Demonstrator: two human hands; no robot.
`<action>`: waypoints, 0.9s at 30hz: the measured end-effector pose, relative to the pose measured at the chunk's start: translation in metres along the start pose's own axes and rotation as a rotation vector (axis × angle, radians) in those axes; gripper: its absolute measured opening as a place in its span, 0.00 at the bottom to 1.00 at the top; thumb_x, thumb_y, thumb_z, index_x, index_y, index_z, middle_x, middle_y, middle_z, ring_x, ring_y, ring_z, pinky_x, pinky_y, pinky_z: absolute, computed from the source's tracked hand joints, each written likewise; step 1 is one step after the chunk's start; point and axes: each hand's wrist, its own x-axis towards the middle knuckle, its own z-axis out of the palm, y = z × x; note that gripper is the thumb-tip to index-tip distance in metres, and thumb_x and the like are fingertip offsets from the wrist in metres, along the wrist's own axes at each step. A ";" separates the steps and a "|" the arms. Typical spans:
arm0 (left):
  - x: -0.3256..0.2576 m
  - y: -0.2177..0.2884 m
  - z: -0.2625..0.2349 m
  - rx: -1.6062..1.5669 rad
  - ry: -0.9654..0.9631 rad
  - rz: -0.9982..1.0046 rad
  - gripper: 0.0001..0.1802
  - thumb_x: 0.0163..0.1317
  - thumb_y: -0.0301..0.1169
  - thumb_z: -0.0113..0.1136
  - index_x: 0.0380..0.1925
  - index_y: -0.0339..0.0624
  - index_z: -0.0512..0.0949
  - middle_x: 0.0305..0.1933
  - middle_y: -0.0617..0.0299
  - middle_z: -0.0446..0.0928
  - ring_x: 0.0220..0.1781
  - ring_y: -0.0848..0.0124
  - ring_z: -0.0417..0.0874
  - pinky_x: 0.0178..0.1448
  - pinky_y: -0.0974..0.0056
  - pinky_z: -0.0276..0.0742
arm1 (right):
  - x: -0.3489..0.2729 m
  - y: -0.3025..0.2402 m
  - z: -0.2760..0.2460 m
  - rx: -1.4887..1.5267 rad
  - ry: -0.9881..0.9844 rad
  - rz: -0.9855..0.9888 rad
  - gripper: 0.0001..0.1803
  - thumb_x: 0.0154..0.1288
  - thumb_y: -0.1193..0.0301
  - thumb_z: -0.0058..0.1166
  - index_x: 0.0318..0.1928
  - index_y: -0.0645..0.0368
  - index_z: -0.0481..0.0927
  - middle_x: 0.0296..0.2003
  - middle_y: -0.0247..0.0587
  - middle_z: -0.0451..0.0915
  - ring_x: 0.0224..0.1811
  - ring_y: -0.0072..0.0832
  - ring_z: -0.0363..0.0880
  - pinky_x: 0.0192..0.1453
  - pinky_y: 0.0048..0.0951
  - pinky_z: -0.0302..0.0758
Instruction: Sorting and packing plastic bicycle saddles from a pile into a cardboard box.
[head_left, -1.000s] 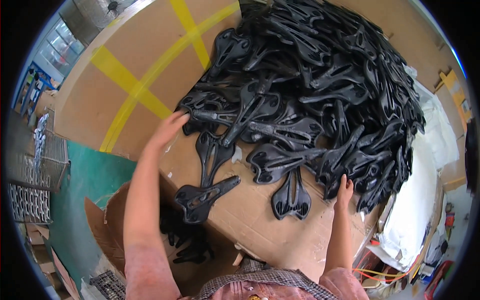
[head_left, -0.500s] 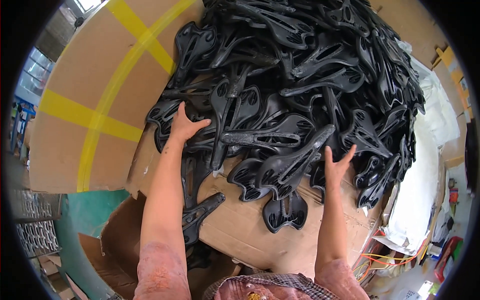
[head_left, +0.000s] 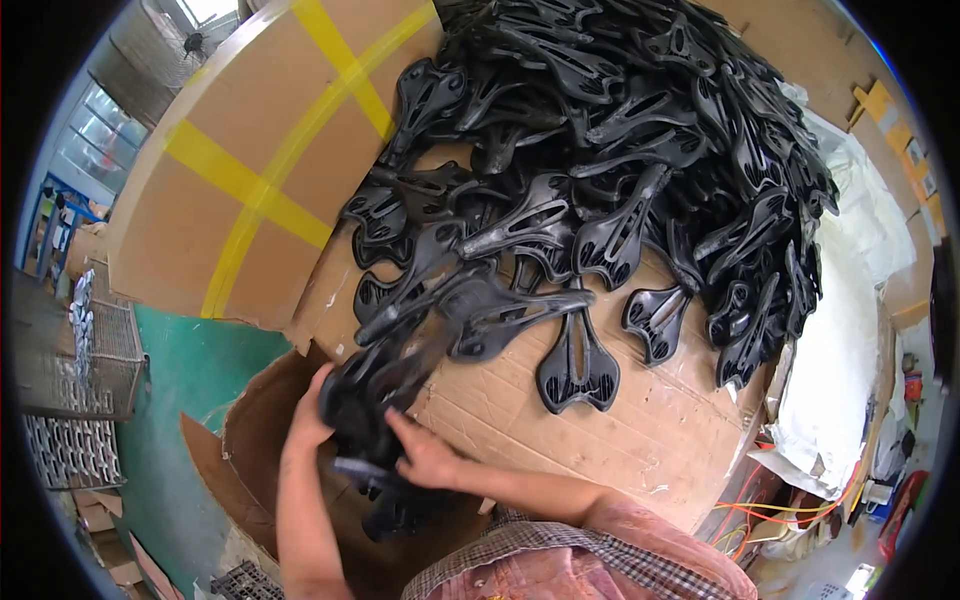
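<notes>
Now your left hand (head_left: 310,410) and right hand (head_left: 432,458) are flanking blurred saddles (head_left: 358,408) over the carton (head_left: 252,435), grip unclear; a heap (head_left: 625,130) is remaining.

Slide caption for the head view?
Left hand and right hand at blurred black saddle-shaped parts over an open cardboard box.

Factory-style workshop, big heap of matching black moulded parts (head_left: 640,140), taped cardboard panel (head_left: 330,170), green floor (head_left: 190,350), wire-mesh rack (head_left: 110,345)

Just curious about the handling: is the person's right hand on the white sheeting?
No, the right hand is at the blurred black parts, across from the left hand.
</notes>
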 end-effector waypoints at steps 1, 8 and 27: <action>-0.036 -0.023 -0.028 -0.091 -0.013 -0.072 0.37 0.45 0.28 0.65 0.57 0.39 0.61 0.51 0.59 0.71 0.53 0.71 0.70 0.58 0.69 0.63 | -0.008 -0.023 0.018 0.013 -0.144 -0.133 0.42 0.48 0.71 0.54 0.63 0.62 0.47 0.58 0.57 0.59 0.56 0.49 0.63 0.59 0.38 0.63; -0.098 -0.031 -0.131 0.456 0.099 -0.558 0.40 0.39 0.28 0.62 0.58 0.36 0.61 0.59 0.52 0.64 0.62 0.61 0.64 0.63 0.62 0.59 | -0.021 -0.010 -0.171 0.293 0.196 -0.279 0.21 0.50 0.77 0.52 0.48 0.58 0.72 0.42 0.47 0.75 0.39 0.38 0.77 0.45 0.32 0.73; 0.355 0.197 0.188 -0.987 -0.150 -0.249 0.38 0.46 0.40 0.65 0.57 0.42 0.59 0.42 0.57 0.74 0.43 0.64 0.75 0.43 0.59 0.72 | 0.114 0.120 -0.444 -1.340 0.756 -0.065 0.36 0.46 0.74 0.52 0.60 0.44 0.61 0.62 0.44 0.54 0.62 0.54 0.52 0.60 0.54 0.53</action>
